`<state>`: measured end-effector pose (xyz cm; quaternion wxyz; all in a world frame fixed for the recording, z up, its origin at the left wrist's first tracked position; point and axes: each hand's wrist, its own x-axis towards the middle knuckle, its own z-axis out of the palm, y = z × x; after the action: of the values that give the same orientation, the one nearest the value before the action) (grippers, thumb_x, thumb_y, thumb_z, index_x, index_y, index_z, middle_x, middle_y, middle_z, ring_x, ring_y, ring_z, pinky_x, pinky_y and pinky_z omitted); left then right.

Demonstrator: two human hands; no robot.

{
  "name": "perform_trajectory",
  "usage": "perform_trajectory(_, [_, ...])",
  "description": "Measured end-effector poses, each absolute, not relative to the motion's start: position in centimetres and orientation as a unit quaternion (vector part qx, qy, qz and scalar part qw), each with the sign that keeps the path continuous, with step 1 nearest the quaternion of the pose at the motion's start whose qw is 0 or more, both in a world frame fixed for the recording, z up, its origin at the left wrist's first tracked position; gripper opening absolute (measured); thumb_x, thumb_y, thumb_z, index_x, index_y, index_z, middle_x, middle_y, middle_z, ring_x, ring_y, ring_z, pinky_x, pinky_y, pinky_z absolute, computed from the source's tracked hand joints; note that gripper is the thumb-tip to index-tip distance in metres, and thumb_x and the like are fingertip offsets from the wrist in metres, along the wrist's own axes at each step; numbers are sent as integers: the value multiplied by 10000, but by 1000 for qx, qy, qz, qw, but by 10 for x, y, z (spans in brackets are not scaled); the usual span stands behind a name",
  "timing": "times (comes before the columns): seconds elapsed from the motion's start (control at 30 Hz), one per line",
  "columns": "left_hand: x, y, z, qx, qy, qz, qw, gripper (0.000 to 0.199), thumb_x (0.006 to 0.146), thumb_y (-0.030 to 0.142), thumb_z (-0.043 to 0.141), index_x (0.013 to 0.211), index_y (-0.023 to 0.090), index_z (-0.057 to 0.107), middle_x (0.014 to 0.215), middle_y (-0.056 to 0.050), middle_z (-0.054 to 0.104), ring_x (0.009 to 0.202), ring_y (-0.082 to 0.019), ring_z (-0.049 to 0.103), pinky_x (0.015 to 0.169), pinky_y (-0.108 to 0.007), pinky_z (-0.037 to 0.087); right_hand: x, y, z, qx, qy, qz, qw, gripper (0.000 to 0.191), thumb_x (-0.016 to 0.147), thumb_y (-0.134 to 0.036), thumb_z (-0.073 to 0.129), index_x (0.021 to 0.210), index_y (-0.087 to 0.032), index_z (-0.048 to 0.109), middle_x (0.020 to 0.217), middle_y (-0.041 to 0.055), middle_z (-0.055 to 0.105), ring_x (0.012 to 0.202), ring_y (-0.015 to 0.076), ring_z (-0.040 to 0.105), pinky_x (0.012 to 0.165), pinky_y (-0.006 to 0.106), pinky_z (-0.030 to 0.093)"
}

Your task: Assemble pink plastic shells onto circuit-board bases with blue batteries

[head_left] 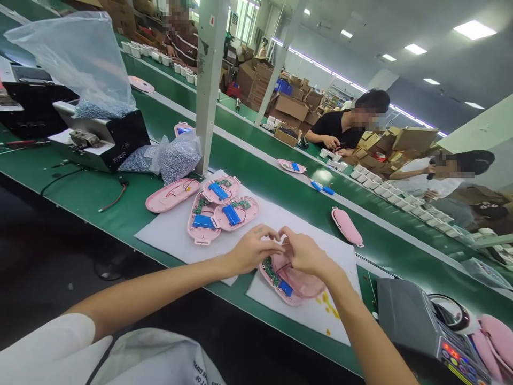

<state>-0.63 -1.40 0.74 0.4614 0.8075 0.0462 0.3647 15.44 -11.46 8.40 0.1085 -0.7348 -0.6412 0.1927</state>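
- Landmark: the open pink oval plastic shell [300, 283], lying beneath both hands on a white sheet. All places below are given from it.
- Far left of the shell: a clear plastic bag of small grey granules [96, 64] rests on a black-and-silver boxy machine [120, 139]. A thin red-and-black wire lead [114, 199] lies on the green conveyor belt [248, 160].
- Left of the shell: four open pink oval shells [172, 195] lie on a white foam sheet [172, 235]. Three visibly hold blue rectangular batteries [231, 215].
- At the shell: the left hand [254, 248] is half closed, fingertips meeting the right hand's. The right hand [304, 251] is curled over the shell's upper edge. Whether either hand grips the shell cannot be told.
- Inside the shell: a green circuit board [269, 270], a blue rectangular battery [285, 289] and thin red wires [284, 266]. Risk: pressure from the fingers could pinch or tug these wires.
- Right of the shell: yellow spots [328, 307] mark the white sheet; material smeared from them could soil the pink plastic. A closed pink oval shell [347, 226] lies beyond.
- Far right of the shell: a grey machine with a red digital display [417, 321].
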Motion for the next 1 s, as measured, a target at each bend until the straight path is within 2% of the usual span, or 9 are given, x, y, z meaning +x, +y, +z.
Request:
perform_trajectory(0.1, [0,-15,0,829,47,371,415,203,955,302,566,981,253,761,1243,-99,577,1103,-217,574,975,-384,500,149,-105,70,-732,-581,246,257,326,668,-155,540,987,-224,534,769,-10,700,663,162,610,613,245,411])
perform_trajectory(0.27, [6,-18,-20,816,82,316,477,144,914,231,616,898,214,758,1330,-90,529,912,-177,648,860,-345,541,153,-116,53,-734,-487,266,392,338,688,-243,476,1018,-202,541,867,46,724,741,180,662,669,289,485])
perform_trajectory(0.33, [6,-18,-21,806,97,321,487,142,912,225,604,885,209,743,1308,-86,548,894,-174,650,879,-358,533,151,-118,54,-710,-508,290,391,396,683,-207,438,1067,-205,535,936,51,730,823,181,679,719,299,501])
perform_trajectory(0.4, [7,-15,-18,769,115,327,538,85,872,192,634,935,191,692,1222,-85,602,837,-160,652,845,-347,540,149,-117,55,-711,-521,288,374,418,702,-186,428,1107,-210,531,976,50,732,790,168,674,698,293,497])
perform_trajectory(0.53, [8,-9,-13,660,188,282,671,453,677,164,770,1034,190,492,1096,-60,625,650,-125,631,578,-253,518,147,-114,56,-732,-519,228,379,362,750,-205,455,1102,-212,538,993,60,728,788,176,670,694,298,487])
perform_trajectory(0.67, [8,-9,-12,630,212,263,699,442,678,256,760,991,195,452,1062,-48,580,598,-113,618,461,-201,446,147,-113,51,-795,-518,146,281,322,759,-296,611,1077,-245,607,1001,45,721,872,230,668,786,349,477])
perform_trajectory(0.8, [7,-10,-4,631,232,252,696,505,664,374,769,1020,187,464,1055,-69,607,712,-155,647,528,-222,500,140,-107,54,-815,-519,109,233,166,791,-247,624,947,-210,667,921,69,728,860,261,669,783,371,488])
perform_trajectory(0.9, [6,-7,5,677,214,201,675,546,727,545,674,1082,167,503,1059,-105,650,899,-246,667,697,-322,567,132,-103,58,-805,-528,105,249,181,807,-188,643,981,-217,682,1009,42,736,955,218,679,870,330,503])
perform_trajectory(1.0, [13,3,8,778,185,160,578,587,762,705,564,1013,174,557,1025,-96,686,961,-289,657,835,-388,557,142,-123,62,-787,-539,66,293,259,824,-203,661,1080,-239,675,1122,4,716,1057,170,657,958,281,493])
